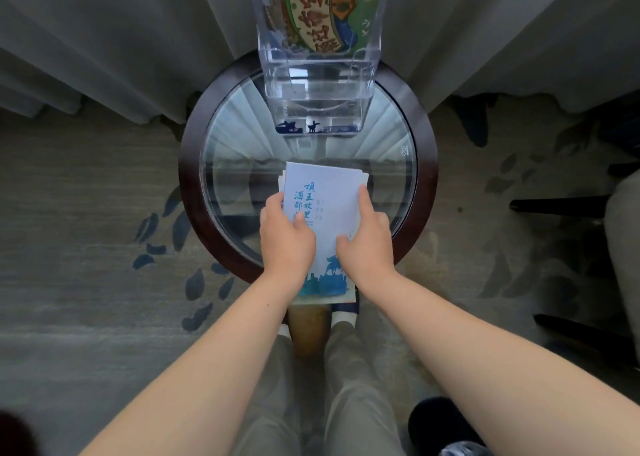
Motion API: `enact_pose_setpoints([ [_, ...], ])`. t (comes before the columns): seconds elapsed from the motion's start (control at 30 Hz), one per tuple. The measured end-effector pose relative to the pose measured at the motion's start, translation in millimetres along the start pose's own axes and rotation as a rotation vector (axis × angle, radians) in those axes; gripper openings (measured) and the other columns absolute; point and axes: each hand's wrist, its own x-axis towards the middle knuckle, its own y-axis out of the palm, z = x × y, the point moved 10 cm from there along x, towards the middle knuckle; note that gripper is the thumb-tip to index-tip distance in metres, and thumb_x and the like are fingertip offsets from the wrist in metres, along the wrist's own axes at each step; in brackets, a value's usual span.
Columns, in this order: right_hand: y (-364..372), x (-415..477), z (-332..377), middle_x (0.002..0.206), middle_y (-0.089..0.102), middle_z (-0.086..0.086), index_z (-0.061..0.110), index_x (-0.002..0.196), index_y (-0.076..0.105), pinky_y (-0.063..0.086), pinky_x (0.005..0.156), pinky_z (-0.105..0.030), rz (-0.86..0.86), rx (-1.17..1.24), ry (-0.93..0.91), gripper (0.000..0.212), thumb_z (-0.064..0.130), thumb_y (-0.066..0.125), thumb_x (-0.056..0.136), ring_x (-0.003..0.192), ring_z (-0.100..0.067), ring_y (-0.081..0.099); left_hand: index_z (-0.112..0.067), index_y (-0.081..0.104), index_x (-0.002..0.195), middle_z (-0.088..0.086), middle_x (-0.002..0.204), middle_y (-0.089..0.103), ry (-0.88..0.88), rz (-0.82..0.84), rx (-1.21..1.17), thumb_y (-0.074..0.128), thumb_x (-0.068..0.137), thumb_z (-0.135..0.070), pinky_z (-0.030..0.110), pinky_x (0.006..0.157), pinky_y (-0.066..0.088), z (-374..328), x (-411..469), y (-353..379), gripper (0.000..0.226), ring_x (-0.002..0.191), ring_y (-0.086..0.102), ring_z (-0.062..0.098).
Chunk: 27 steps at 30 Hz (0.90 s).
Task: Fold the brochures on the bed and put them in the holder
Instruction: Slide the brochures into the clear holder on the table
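1. Over the round glass counter [194, 192], the folded brochures [332, 206] are held as one stack, near the clear holder [365, 85] but not yet in it.
2. Around the stack's left edge the left grip [285, 237] curls closed; the right grip [367, 244] pinches the right side, forefinger straight along the edge.
3. Square the fanned top corners first, I judge, then slide the stack upright into the holder's front pocket.

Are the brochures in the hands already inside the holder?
No, the left hand and the right hand hold the brochures over the table, short of the holder.
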Motion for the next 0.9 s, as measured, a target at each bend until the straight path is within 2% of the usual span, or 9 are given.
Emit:
enact_pose_setpoints([
  [0.1,-10.0,-0.6,18.7,0.121,0.035,0.001,0.042,0.163,-0.003,0.037,0.081,-0.020,-0.038,0.055,-0.064,0.102,0.010,0.061,0.091,0.096,-0.012,0.046,-0.014,0.040,0.142,0.005,0.134,0.055,0.082,-0.023,0.012,0.048,0.101,-0.009,0.031,0.087,0.042,-27.8,5.2,-3.5,0.042,0.119,0.055,0.022],
  [0.23,-41.8,8.3,52.4,0.120,0.030,0.002,0.052,0.156,-0.016,0.050,0.091,-0.030,-0.110,0.070,-0.142,0.110,0.010,0.063,0.092,0.101,-0.017,0.052,-0.020,0.041,0.144,0.002,0.130,0.058,0.237,-0.033,-0.025,0.053,0.097,-0.008,0.035,0.093,0.048,-73.4,13.5,-17.0,0.050,0.118,0.057,0.020],
  [0.3,-64.8,14.3,77.8,0.117,0.030,0.003,0.056,0.152,-0.023,0.049,0.088,-0.029,-0.148,0.055,-0.216,0.115,0.012,0.065,0.093,0.096,-0.016,0.051,-0.026,0.037,0.149,-0.002,0.134,0.058,0.313,-0.047,-0.057,0.059,0.095,-0.008,0.040,0.101,0.050,-96.8,14.2,-30.1,0.061,0.123,0.056,0.017],
  [0.4,-99.9,22.0,123.3,0.111,0.029,0.004,0.055,0.151,-0.027,0.042,0.072,-0.022,-0.199,0.018,-0.353,0.121,0.013,0.070,0.092,0.082,-0.011,0.048,-0.035,0.016,0.160,-0.002,0.150,0.047,0.425,-0.066,-0.075,0.065,0.094,-0.009,0.039,0.109,0.047,-138.4,18.0,-51.0,0.086,0.135,0.048,0.015],
  [0.47,-123.0,26.1,156.8,0.111,0.029,0.003,0.051,0.154,-0.025,0.041,0.064,-0.020,-0.248,0.006,-0.445,0.123,0.010,0.072,0.090,0.076,-0.010,0.049,-0.038,0.005,0.162,0.001,0.149,0.046,0.528,-0.088,-0.061,0.067,0.093,-0.007,0.031,0.103,0.047,-171.5,22.8,-66.4,0.098,0.133,0.048,0.016],
  [0.57,-156.4,29.9,202.6,0.115,0.033,-0.001,0.044,0.159,-0.017,0.053,0.078,-0.028,-0.353,0.018,-0.579,0.119,0.004,0.070,0.089,0.084,-0.018,0.055,-0.036,0.003,0.161,0.010,0.146,0.049,0.681,-0.131,-0.081,0.069,0.089,-0.003,0.019,0.096,0.049,-221.0,31.7,-89.9,0.102,0.128,0.053,0.020],
  [0.7,-191.6,31.2,244.2,0.112,0.038,-0.004,0.038,0.162,-0.004,0.056,0.081,-0.034,-0.499,0.050,-0.657,0.109,0.001,0.067,0.088,0.084,-0.024,0.056,-0.026,0.007,0.161,0.017,0.142,0.053,0.816,-0.147,-0.154,0.063,0.086,-0.001,0.034,0.095,0.058,-273.5,44.9,-109.9,0.097,0.122,0.060,0.029],
  [0.8,-198.7,31.5,261.6,0.113,0.039,-0.008,0.032,0.165,0.007,0.058,0.083,-0.043,-0.516,0.054,-0.668,0.104,-0.007,0.061,0.085,0.086,-0.028,0.055,-0.019,0.006,0.161,0.017,0.149,0.047,0.846,-0.149,-0.188,0.061,0.086,0.002,0.032,0.093,0.059,-287.9,53.2,-119.4,0.095,0.125,0.058,0.027],
  [0.9,-198.7,33.3,266.9,0.113,0.039,-0.009,0.032,0.165,0.011,0.057,0.080,-0.044,-0.501,0.044,-0.678,0.102,-0.013,0.056,0.085,0.086,-0.028,0.052,-0.006,-0.001,0.160,0.017,0.165,0.025,0.914,-0.140,-0.130,0.058,0.088,0.005,0.022,0.100,0.054,-291.2,57.8,-117.2,0.094,0.134,0.051,0.029],
])
